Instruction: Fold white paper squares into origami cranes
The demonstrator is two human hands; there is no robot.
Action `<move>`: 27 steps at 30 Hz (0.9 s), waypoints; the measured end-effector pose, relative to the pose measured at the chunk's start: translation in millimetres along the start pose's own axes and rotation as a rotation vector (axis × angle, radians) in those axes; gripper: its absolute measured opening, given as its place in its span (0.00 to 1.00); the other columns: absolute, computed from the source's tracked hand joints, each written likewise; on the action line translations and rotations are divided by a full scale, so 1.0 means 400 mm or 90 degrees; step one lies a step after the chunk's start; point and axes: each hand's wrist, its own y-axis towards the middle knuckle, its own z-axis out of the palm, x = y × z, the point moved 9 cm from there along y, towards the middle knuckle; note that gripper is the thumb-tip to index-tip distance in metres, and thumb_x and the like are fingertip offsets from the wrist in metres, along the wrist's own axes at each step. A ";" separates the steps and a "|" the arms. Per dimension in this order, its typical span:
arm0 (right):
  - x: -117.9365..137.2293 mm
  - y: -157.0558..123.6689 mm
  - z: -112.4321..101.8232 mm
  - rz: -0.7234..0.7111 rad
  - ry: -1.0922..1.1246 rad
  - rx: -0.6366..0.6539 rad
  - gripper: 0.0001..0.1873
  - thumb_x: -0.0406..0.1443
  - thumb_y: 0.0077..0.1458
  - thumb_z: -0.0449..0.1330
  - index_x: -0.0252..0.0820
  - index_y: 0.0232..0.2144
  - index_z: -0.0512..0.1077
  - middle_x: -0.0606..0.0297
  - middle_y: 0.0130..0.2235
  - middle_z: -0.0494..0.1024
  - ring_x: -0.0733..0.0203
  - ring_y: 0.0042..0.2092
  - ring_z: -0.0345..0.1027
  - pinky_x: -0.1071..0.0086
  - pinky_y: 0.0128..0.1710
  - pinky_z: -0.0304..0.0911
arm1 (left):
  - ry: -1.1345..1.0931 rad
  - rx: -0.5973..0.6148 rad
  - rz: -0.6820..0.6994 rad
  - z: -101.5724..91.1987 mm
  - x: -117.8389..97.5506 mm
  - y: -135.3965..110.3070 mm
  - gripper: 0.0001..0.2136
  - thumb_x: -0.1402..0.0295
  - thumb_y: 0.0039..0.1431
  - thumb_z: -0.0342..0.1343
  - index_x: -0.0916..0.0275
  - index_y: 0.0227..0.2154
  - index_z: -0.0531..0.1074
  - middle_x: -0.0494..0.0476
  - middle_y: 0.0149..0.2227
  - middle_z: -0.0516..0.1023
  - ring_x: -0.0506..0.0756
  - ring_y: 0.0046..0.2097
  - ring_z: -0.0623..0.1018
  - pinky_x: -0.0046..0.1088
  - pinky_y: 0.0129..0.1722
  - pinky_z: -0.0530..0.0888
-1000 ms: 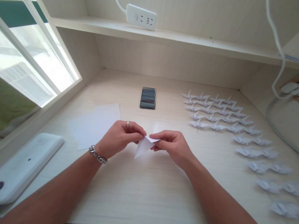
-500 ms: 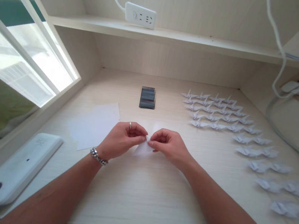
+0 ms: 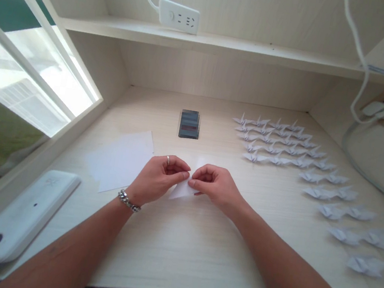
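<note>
Folded paper: the small white piece (image 3: 181, 192) sits at the middle of the table (image 3: 188, 256), between the two hands; a second ago a flap stood out toward the right fingers, now mainly a pale slanted part shows under the fingertips, the rest hidden.
Hands since then: the fingertips of both have drawn closer together and nearly meet over the paper.
Paper sheets and cranes: the loose sheets (image 3: 122, 164) at left and the paper cranes (image 3: 255, 158) at right lie as before.
Near edge: both forearms cross it; pale wood shows between them, from the hands to this edge.
Left side: the sheets lie just beside the left wrist; a white device (image 3: 25, 214) rests nearer, along the left border.
Right side: the cranes stand in rows, longer ones far, pairs nearer, apart from the right forearm.
Far side: a dark pixelated block (image 3: 189, 125) lies beyond the hands, below the shelf (image 3: 230, 47).
Left hand (image 3: 157, 177): reaches in slanting from the near left, thumb and forefinger pinching the paper's upper part.
Right hand (image 3: 221, 188): mirrors it, fingers curled, thumb pressed on the paper, gripping its right part.
</note>
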 end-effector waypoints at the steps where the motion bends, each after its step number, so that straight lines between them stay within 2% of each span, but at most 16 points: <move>1: 0.000 0.000 0.000 -0.001 0.001 -0.001 0.13 0.39 0.40 0.69 0.38 0.27 0.73 0.67 0.26 0.76 0.65 0.29 0.71 0.68 0.31 0.69 | 0.004 -0.002 0.001 0.000 -0.002 0.000 0.09 0.65 0.50 0.61 0.65 0.31 0.76 0.57 0.32 0.81 0.53 0.34 0.78 0.28 0.36 0.75; 8: -0.003 0.004 0.002 -0.010 0.021 0.003 0.13 0.37 0.39 0.70 0.39 0.27 0.72 0.68 0.26 0.76 0.65 0.29 0.70 0.69 0.30 0.67 | 0.003 -0.020 0.002 -0.003 -0.010 0.001 0.07 0.66 0.51 0.60 0.65 0.32 0.75 0.53 0.29 0.79 0.50 0.30 0.76 0.24 0.31 0.72; 13: -0.002 0.002 0.004 -0.007 0.031 -0.002 0.14 0.37 0.37 0.70 0.38 0.26 0.72 0.67 0.26 0.76 0.65 0.29 0.70 0.69 0.30 0.66 | 0.018 -0.022 -0.017 -0.004 -0.005 0.000 0.10 0.65 0.53 0.59 0.65 0.35 0.75 0.49 0.21 0.74 0.47 0.23 0.70 0.21 0.22 0.67; 15: -0.002 0.001 0.004 -0.007 0.034 -0.003 0.14 0.37 0.37 0.70 0.39 0.26 0.72 0.67 0.25 0.76 0.65 0.29 0.70 0.69 0.29 0.66 | -0.003 -0.014 -0.021 -0.004 -0.002 -0.001 0.11 0.64 0.54 0.58 0.65 0.37 0.75 0.49 0.21 0.74 0.48 0.23 0.71 0.22 0.24 0.69; 20: -0.004 0.003 0.001 -0.009 0.032 -0.005 0.13 0.37 0.38 0.70 0.38 0.26 0.72 0.67 0.26 0.76 0.65 0.28 0.69 0.69 0.30 0.66 | -0.101 0.021 -0.031 0.001 0.006 -0.003 0.13 0.65 0.52 0.59 0.66 0.40 0.73 0.56 0.31 0.80 0.52 0.33 0.78 0.28 0.35 0.75; 23: -0.003 0.003 0.001 -0.011 0.028 -0.005 0.14 0.38 0.37 0.71 0.38 0.26 0.72 0.67 0.25 0.75 0.65 0.28 0.69 0.70 0.29 0.66 | -0.100 0.028 -0.018 0.003 0.005 -0.002 0.14 0.67 0.49 0.62 0.66 0.39 0.74 0.57 0.32 0.80 0.53 0.35 0.78 0.28 0.37 0.74; 27: -0.003 0.002 0.004 -0.004 0.030 -0.002 0.15 0.39 0.38 0.70 0.38 0.27 0.72 0.67 0.26 0.75 0.65 0.29 0.69 0.69 0.30 0.67 | -0.074 -0.001 -0.016 -0.002 0.010 0.001 0.12 0.67 0.49 0.61 0.66 0.37 0.75 0.56 0.31 0.80 0.52 0.33 0.78 0.26 0.34 0.73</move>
